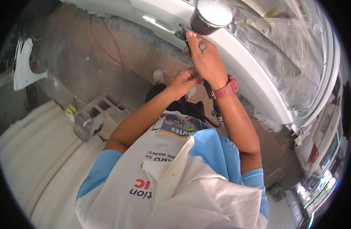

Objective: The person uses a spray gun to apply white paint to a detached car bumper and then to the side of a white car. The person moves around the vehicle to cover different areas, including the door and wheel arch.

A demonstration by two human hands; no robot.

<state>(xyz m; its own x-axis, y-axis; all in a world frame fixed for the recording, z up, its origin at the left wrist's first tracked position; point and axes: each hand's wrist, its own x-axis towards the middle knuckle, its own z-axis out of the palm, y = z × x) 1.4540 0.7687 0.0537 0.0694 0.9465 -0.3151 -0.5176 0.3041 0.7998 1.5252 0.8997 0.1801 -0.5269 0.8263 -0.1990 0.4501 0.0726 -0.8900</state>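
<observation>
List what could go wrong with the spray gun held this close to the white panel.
1. The right hand holds the dark spray gun with the metal-lidded cup almost against the white car body panel; it might knock the surface.
2. The thin red hose trails by the feet, a possible snag.

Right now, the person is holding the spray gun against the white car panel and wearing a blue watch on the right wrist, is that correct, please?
Not quite: the head view shows the watch is red, not blue. The rest holds: the right hand grips the spray gun at the white car panel.
</observation>
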